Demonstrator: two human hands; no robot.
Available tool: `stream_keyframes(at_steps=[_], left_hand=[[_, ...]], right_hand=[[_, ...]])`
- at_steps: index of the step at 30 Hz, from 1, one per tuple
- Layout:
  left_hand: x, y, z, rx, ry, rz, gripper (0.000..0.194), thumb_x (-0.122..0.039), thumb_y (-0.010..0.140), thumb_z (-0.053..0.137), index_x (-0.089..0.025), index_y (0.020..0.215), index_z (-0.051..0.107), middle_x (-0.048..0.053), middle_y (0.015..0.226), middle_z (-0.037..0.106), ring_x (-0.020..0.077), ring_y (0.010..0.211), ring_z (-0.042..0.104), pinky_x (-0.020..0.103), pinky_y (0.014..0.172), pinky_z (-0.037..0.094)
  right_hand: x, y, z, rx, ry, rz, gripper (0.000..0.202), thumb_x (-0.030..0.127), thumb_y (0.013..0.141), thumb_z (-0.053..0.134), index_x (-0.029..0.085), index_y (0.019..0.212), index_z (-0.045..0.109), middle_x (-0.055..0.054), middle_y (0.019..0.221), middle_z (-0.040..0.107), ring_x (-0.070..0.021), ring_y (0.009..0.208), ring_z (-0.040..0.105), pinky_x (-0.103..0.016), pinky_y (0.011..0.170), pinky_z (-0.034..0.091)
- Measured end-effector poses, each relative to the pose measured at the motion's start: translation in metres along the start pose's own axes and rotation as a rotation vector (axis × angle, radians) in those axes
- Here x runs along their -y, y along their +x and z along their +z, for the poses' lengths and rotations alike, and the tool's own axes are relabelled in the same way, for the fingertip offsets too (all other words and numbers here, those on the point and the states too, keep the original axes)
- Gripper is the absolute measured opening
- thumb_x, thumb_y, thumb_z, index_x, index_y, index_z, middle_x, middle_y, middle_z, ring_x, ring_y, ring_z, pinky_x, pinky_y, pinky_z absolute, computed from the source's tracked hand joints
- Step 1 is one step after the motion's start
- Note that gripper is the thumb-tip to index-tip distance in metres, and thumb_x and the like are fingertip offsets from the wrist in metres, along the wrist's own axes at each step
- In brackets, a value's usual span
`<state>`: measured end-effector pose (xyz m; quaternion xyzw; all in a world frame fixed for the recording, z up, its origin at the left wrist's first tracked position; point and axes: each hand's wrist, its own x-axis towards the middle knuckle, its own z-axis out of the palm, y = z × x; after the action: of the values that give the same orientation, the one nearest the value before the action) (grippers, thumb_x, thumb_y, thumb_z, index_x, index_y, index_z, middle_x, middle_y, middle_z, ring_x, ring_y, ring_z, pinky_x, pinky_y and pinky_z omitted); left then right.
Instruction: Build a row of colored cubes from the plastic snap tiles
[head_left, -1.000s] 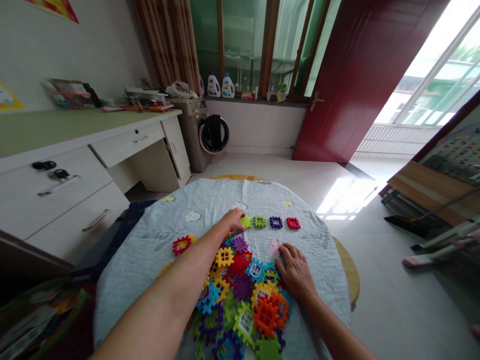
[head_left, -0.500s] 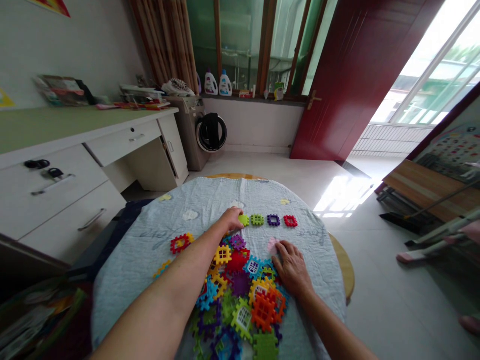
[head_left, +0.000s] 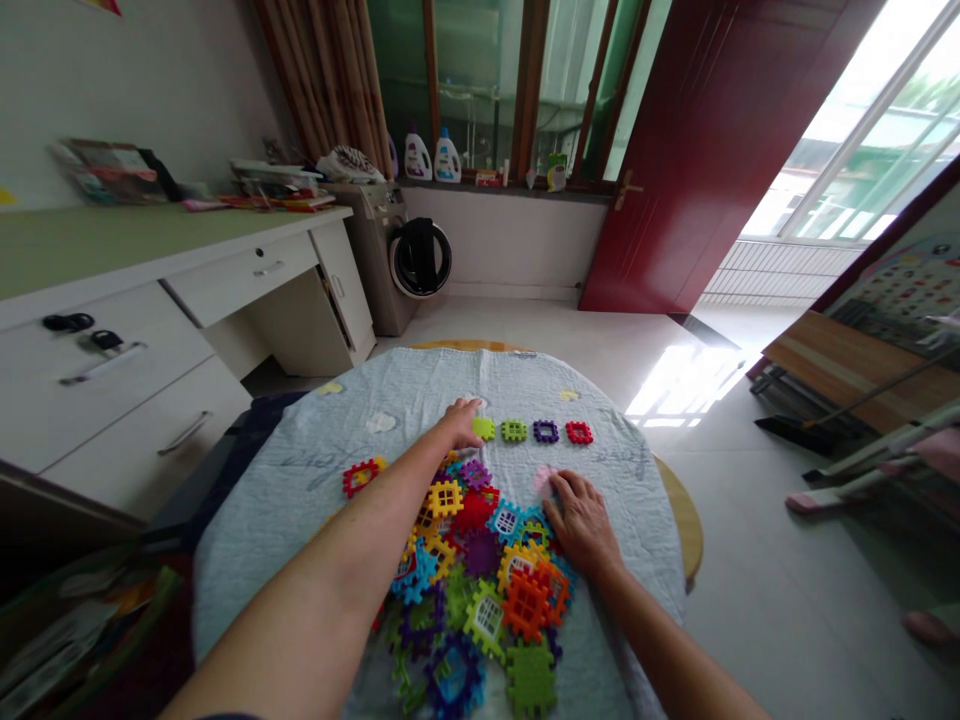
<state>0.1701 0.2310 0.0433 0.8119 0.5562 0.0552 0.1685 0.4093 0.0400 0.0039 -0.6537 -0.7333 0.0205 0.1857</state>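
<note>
My left hand (head_left: 459,424) is at the left end of a row of plastic building pieces, its fingers apart beside a light green piece (head_left: 484,430). Whether the thumb still touches that piece, I cannot tell. To its right lie a green window piece (head_left: 514,431), a purple square frame (head_left: 546,431) and a red square frame (head_left: 579,432), with gaps between them. My right hand (head_left: 583,515) rests palm down on the cloth, fingers loosely spread, by the right edge of a heap of mixed pieces. An orange window piece (head_left: 526,602) tops the heap, near a flat green piece (head_left: 531,678).
A pale blue cloth (head_left: 630,500) covers the round table. A red frame piece (head_left: 361,477) lies left of the heap, partly behind my left forearm. A stool (head_left: 679,520) edges out at the right. Beyond are a desk (head_left: 150,240), a washing machine (head_left: 386,260) and a red door (head_left: 697,150).
My left hand has loosened around the light green piece and drawn slightly left, showing more of it. My right hand stays in place. The view has tilted down a little.
</note>
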Motion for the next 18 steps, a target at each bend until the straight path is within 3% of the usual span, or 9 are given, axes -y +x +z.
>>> stream_keyframes(at_steps=[3, 7, 9, 13, 18], left_hand=[[0.006, -0.024, -0.016, -0.047, -0.018, 0.034, 0.090, -0.037, 0.060, 0.077, -0.022, 0.140, 0.038, 0.013, 0.142, 0.044, 0.0309, 0.130, 0.044, 0.041, 0.109, 0.036], [0.019, -0.083, -0.030, -0.034, -0.034, 0.116, 0.053, -0.033, 0.077, 0.062, -0.019, 0.128, 0.053, 0.011, 0.134, 0.054, 0.0254, 0.127, 0.048, 0.037, 0.111, 0.033], [0.023, -0.116, -0.030, -0.006, -0.040, 0.157, 0.040, -0.032, 0.084, 0.053, -0.020, 0.123, 0.058, 0.008, 0.131, 0.058, 0.0221, 0.125, 0.049, 0.035, 0.111, 0.034], [0.023, -0.171, -0.022, 0.084, -0.043, 0.239, 0.039, -0.034, 0.088, 0.050, -0.020, 0.122, 0.060, 0.010, 0.136, 0.055, 0.0241, 0.130, 0.046, 0.041, 0.113, 0.032], [0.021, -0.203, -0.022, 0.023, -0.118, 0.226, 0.029, -0.024, 0.081, 0.056, -0.021, 0.108, 0.065, 0.009, 0.132, 0.056, 0.0231, 0.125, 0.049, 0.039, 0.110, 0.037]], right_hand=[[-0.001, 0.000, 0.001, 0.002, -0.008, 0.000, 0.038, 0.040, 0.094, 0.045, 0.023, 0.126, 0.057, -0.009, 0.128, 0.058, -0.0239, 0.119, 0.051, -0.040, 0.103, 0.038], [-0.003, 0.000, 0.003, 0.002, -0.018, 0.000, 0.040, 0.042, 0.094, 0.045, 0.022, 0.126, 0.057, -0.009, 0.129, 0.057, -0.0246, 0.118, 0.050, -0.040, 0.102, 0.039], [-0.004, 0.000, 0.004, -0.001, -0.018, -0.015, 0.039, 0.043, 0.095, 0.044, 0.022, 0.125, 0.057, -0.009, 0.129, 0.057, -0.0245, 0.118, 0.051, -0.040, 0.101, 0.039], [-0.006, 0.000, 0.004, -0.008, -0.026, -0.024, 0.039, 0.043, 0.095, 0.043, 0.022, 0.125, 0.058, -0.009, 0.128, 0.058, -0.0242, 0.117, 0.051, -0.040, 0.100, 0.040], [-0.005, 0.000, 0.003, 0.015, -0.028, -0.008, 0.039, 0.043, 0.095, 0.042, 0.023, 0.125, 0.057, -0.009, 0.129, 0.057, -0.0241, 0.117, 0.051, -0.040, 0.101, 0.038]])
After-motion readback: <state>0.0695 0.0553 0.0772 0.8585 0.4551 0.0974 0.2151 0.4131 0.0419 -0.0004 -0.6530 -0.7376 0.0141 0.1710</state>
